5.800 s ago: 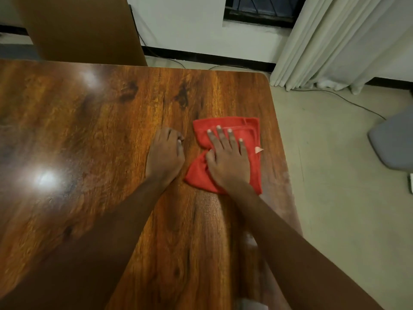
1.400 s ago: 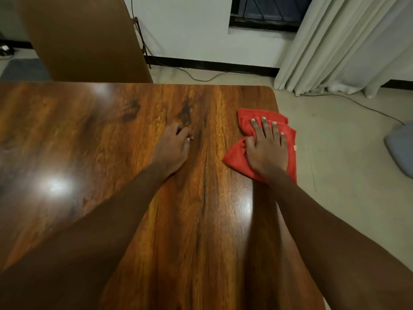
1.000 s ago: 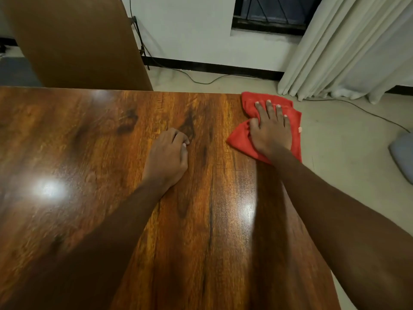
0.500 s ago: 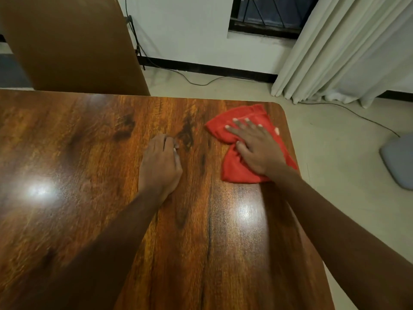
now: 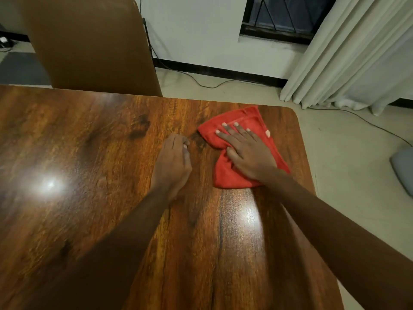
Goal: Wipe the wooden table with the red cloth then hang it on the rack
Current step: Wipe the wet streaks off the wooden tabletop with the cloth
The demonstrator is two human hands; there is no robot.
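From where I stand this is the wiping step, with the hanging not yet begun and no rack anywhere in sight. The right grip [image 5: 248,153] lies flat and spread, fingers straight, pressing the red cloth [image 5: 225,175] onto the tabletop [image 5: 89,153] rather than clutching it. The left grip [image 5: 172,164] rests just to the left of it, apart from the cloth, with fingers curled under and holding nothing; it looks to be bracing. The cloth sits directly under the right palm, spilling out beyond the fingertips and past the wrist on both sides. Most of the wood lies off to the left of both grips, so I'd judge the next move is a sweep that way with steady downward pressure, and the left grip would need to lift clear. The cloth looks soft, folded over and bunched at the thumb, with a stitched hem showing beyond the fingers and a small pale tag [image 5: 267,133] just right of the little finger
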